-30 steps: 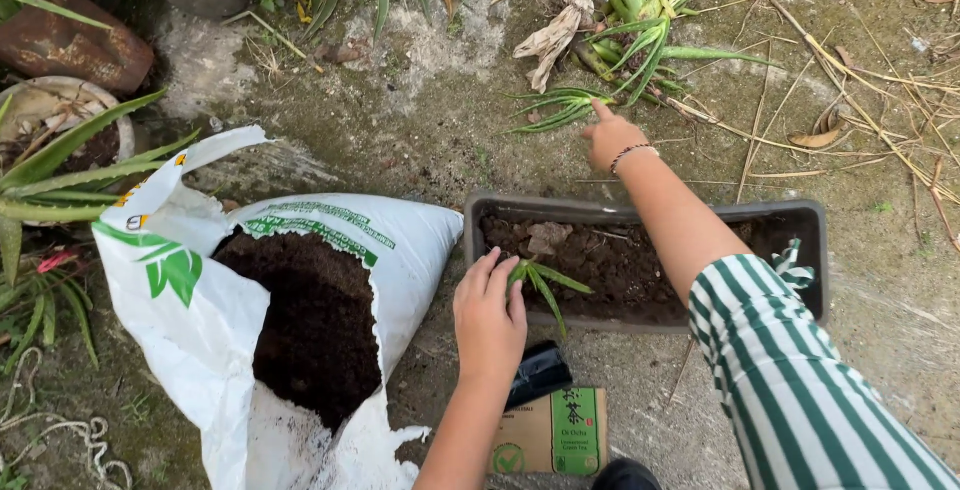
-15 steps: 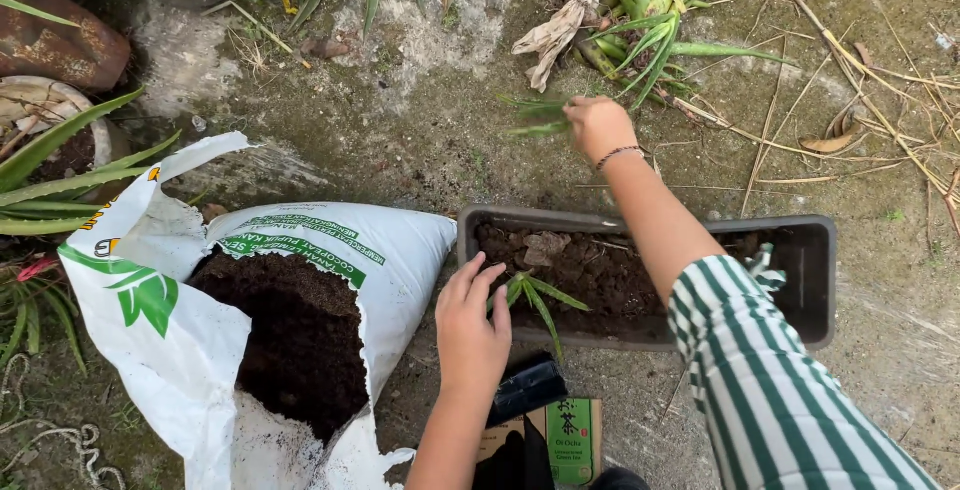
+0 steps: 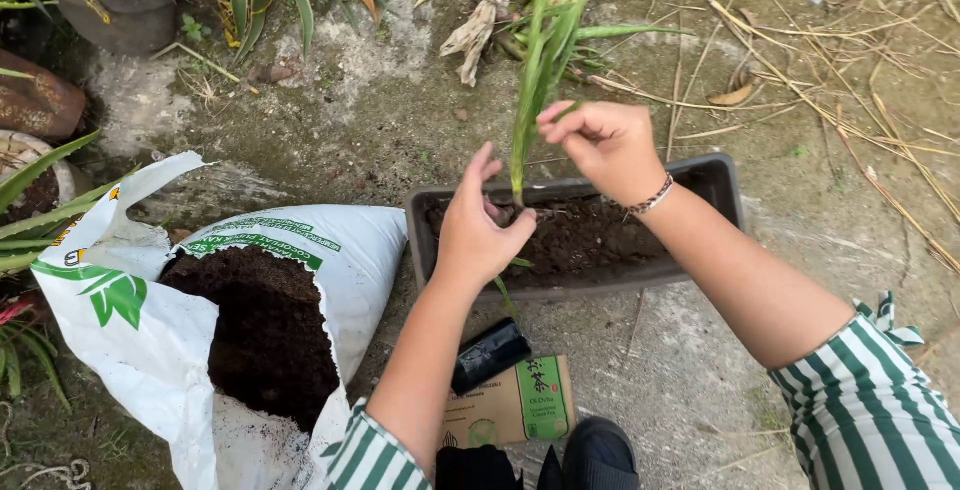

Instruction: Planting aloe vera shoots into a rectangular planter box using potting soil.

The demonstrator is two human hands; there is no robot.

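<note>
place: home garden yard | signs: soil bag, planter trough, potted plants, mossy ground

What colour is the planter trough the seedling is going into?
Dark grey, a long rectangular planter trough filled with dark soil, seen in the head view.

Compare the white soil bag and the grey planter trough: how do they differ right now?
The soil bag is white, soft and crumpled, lying open on the ground; the planter trough is dark grey, rigid and rectangular. The bag's soil is heaped; the trough's lies low below the rim, with a green plant held upright in it by both hands. Both hold dark soil.
</note>
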